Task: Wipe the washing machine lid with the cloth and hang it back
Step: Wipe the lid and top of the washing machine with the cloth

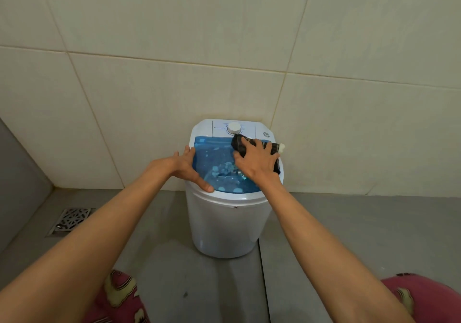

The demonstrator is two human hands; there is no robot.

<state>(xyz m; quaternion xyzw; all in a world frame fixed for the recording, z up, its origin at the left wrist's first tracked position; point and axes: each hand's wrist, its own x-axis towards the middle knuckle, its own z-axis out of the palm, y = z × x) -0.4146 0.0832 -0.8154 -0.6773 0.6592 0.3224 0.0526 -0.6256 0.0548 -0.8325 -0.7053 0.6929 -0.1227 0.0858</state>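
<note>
A small white washing machine stands on the floor against the tiled wall. Its see-through blue lid lies flat on top, behind it a white control panel with a round dial. My right hand presses a dark cloth flat on the lid's right rear part; the cloth sticks out past the fingers and over the right rim. My left hand rests flat on the lid's left rim, fingers spread, thumb along the front edge.
Beige wall tiles rise right behind the machine. The floor is grey, with a metal drain grate at the left. Red patterned trouser knees show at the bottom corners.
</note>
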